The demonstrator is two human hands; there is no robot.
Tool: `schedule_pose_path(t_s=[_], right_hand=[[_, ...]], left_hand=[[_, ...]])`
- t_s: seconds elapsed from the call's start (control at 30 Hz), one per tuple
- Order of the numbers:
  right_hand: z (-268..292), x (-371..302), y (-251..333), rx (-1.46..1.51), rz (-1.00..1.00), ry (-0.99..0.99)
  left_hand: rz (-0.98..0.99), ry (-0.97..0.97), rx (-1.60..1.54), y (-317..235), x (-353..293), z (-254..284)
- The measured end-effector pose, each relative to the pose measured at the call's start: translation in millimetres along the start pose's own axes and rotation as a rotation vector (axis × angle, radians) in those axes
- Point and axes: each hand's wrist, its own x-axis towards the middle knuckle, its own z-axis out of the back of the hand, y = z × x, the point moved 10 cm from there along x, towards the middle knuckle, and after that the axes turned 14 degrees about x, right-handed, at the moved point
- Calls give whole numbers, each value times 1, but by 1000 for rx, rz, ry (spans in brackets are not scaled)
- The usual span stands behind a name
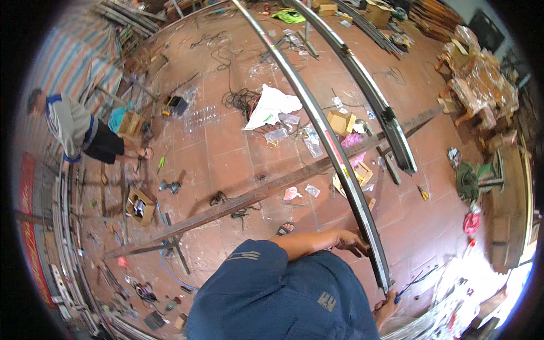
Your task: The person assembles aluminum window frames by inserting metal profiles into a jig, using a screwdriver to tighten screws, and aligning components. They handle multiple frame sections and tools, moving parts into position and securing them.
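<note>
A long black-and-silver metal rail (pixel 317 116) runs from the far side of the room toward me, resting across a rusty steel beam (pixel 226 203). Near its close end, my left hand (pixel 351 242) is closed at the rail's left edge, with the fingertips partly hidden. My right hand (pixel 385 310) is at the tip of the rail, its fingers curled around the blue handle (pixel 398 296) of what looks like a screwdriver, with a thin dark shaft pointing away to the right. A second similar rail (pixel 362 73) lies farther right across the same beam.
A person (pixel 79 127) stands at the left by a striped sheet. On the tiled floor are a white sack (pixel 272 107), tangled cables (pixel 243 100), open cardboard boxes (pixel 140 207) and plastic bags. Plastic-wrapped wooden furniture (pixel 479 79) stands at the right.
</note>
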Motion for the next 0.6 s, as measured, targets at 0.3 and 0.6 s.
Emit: schedule_pose_path(t_s=[0.3,0.6], right_hand=[[-1,2,5,-628,112,116],[-17,21,21,-582,346,76]], left_hand=[[-136,-60,-148,-23,-12,18],[-105,-264,-51,-20,10,31]])
